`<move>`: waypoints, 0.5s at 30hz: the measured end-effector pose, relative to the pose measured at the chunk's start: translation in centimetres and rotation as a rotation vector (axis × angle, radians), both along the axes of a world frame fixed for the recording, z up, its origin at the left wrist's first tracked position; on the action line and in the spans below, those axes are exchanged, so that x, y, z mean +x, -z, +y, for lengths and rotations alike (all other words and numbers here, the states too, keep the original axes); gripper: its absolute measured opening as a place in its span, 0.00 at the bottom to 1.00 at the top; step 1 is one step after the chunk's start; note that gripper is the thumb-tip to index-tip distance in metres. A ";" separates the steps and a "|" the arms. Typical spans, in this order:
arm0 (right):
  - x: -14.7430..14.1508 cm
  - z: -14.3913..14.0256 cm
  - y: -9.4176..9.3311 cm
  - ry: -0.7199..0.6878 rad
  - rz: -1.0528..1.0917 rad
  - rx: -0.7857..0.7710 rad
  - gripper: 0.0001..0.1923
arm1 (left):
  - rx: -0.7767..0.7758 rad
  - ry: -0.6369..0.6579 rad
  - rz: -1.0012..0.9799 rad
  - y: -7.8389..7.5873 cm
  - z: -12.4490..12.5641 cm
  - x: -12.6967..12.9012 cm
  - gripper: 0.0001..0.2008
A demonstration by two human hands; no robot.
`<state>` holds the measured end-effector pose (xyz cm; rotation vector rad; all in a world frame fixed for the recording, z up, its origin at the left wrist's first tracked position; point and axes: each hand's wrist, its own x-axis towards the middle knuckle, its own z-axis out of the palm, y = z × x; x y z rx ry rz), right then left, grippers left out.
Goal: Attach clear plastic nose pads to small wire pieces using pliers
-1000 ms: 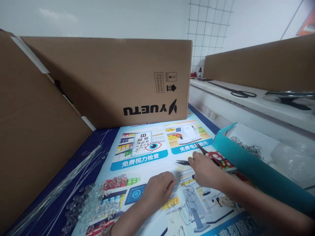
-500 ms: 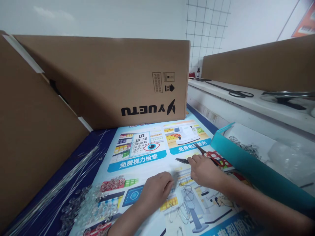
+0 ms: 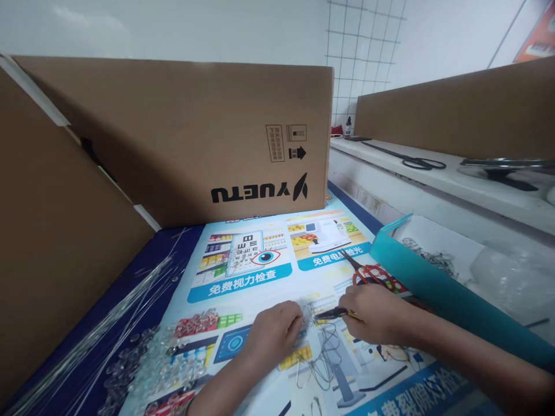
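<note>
My right hand (image 3: 375,315) is closed around a pair of needle-nose pliers (image 3: 333,313), whose dark jaws point left toward my other hand. My left hand (image 3: 277,326) is curled shut with its fingertips at a fine wire (image 3: 307,312); the fingers hide most of what is in it. Below the pliers, bent wire pieces (image 3: 323,361) lie loosely on the printed sheet (image 3: 260,294). Red-handled scissors (image 3: 368,275) rest just beyond my right hand. Many clear beads (image 3: 169,364) are spread left of my left forearm.
Long thin wires (image 3: 117,315) lie on the blue surface at the left. A tall cardboard box (image 3: 186,138) stands behind the sheet. At the right is a teal box (image 3: 416,271) holding small metal pieces and a plastic bag. Black scissors (image 3: 420,163) lie on the white ledge.
My right hand has brought the pliers down, turning their jaws to the wire by my left hand. The red-handled scissors are now less covered. My left hand stays nearly still.
</note>
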<state>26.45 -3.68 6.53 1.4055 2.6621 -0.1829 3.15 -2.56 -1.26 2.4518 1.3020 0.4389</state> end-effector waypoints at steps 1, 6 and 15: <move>-0.3 0.0 -0.1 -0.010 -0.004 0.020 0.13 | 0.005 0.001 0.005 0.0 0.0 0.0 0.08; -1.6 -0.2 -0.2 -0.041 -0.049 0.075 0.13 | 0.031 0.001 0.013 0.0 0.0 0.0 0.09; -2.8 -0.2 0.0 -0.129 -0.124 0.112 0.09 | 0.016 0.018 0.001 -0.1 0.0 0.0 0.08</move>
